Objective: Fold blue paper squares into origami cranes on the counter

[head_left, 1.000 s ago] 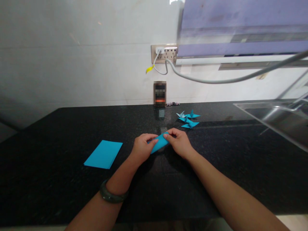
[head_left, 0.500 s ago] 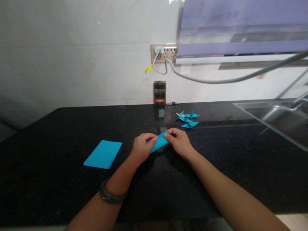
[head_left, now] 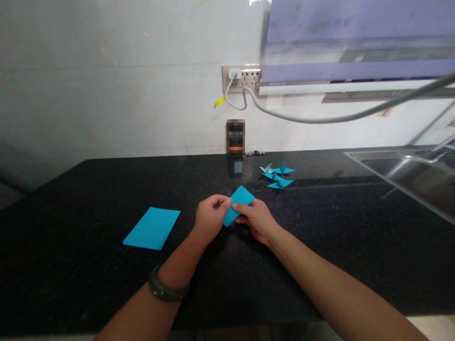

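A small folded sheet of blue origami paper [head_left: 242, 194] is held between both hands above the dark countertop. My left hand [head_left: 212, 215] pinches its left edge between thumb and fingers. On the right side, my right hand [head_left: 258, 218] grips it, thumb lying across the front face and fingers behind. The fingertips behind the paper are partly hidden. To the left of my hands lies a stack of blue paper sheets [head_left: 152, 228]. Several folded paper cranes [head_left: 280, 183], blue and one paler, sit close together beyond my right hand.
A phone-like object [head_left: 235, 137], blurred out, leans on the wall with a beaded string [head_left: 255, 153] beside it. At the right is a metal sink [head_left: 423, 177]. A grey cable [head_left: 305, 119] hangs from the wall socket [head_left: 250, 79]. The black countertop [head_left: 88, 199] spans the view.
The folded paper has turned, showing a squarer face instead of a narrow strip. My right hand has shifted down and left along it, its thumb now nearer my left hand.
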`<state>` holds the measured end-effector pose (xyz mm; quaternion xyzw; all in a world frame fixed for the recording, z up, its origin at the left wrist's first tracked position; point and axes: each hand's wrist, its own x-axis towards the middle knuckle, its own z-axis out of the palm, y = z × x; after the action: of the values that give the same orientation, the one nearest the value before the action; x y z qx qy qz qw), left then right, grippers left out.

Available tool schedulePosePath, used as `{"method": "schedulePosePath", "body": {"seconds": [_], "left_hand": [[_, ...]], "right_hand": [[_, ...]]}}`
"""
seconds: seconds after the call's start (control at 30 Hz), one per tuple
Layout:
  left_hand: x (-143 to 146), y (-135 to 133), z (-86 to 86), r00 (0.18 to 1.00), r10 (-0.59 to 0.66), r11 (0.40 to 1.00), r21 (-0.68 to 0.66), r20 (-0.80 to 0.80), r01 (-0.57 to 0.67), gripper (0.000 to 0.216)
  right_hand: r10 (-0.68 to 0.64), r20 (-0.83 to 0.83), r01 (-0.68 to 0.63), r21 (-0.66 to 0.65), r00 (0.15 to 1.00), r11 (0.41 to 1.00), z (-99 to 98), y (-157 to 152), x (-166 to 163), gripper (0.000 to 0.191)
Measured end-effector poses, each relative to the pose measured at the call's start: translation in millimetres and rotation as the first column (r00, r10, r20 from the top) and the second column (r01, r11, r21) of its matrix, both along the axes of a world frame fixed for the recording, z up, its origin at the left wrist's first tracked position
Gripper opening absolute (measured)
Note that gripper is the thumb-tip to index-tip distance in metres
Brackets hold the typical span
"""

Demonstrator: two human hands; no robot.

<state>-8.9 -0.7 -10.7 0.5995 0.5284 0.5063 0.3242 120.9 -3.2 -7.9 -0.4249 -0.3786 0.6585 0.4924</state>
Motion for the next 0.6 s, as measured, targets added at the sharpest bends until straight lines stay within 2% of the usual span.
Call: {"method": "schedulePosePath", "body": {"seconds": [0.17, 0.3, 0.43, 0.53, 0.6], "left_hand": [[0, 2, -1.4, 0.985, 0.107, 0.994, -0.045, 0.134, -0.102, 0.019], [1, 2, 0.0, 0.951, 0.125, 0.988, -0.124, 0.283, -0.093, 0.021], [3, 1, -0.7, 0.921, 0.108, 0.977, -0.209, 0.375, -0.029, 0.022], [5, 0, -2.1, 0.932, 0.013, 0.967, -0.241, 0.362, 0.081, 0.020], [6, -1, -2.3, 0.950, -0.078, 0.949, -0.268, 0.303, 0.163, 0.019]], "right_hand": [[-0.023, 0.071, 0.022, 0.024, 0.997, 0.999, -2.3, 3, 1, 0.020], [-0.074, 0.069, 0.072, 0.033, 0.995, 0.997, -2.5, 4, 3, 0.023], [-0.133, 0.002, 0.133, 0.039, 0.991, 0.990, -2.6, 6, 4, 0.024], [-0.191, -0.056, 0.193, 0.033, 0.980, 0.981, -4.9, 10, 7, 0.025], [-0.233, -0.032, 0.234, 0.039, 0.972, 0.971, -6.6, 13, 10, 0.026]]}}
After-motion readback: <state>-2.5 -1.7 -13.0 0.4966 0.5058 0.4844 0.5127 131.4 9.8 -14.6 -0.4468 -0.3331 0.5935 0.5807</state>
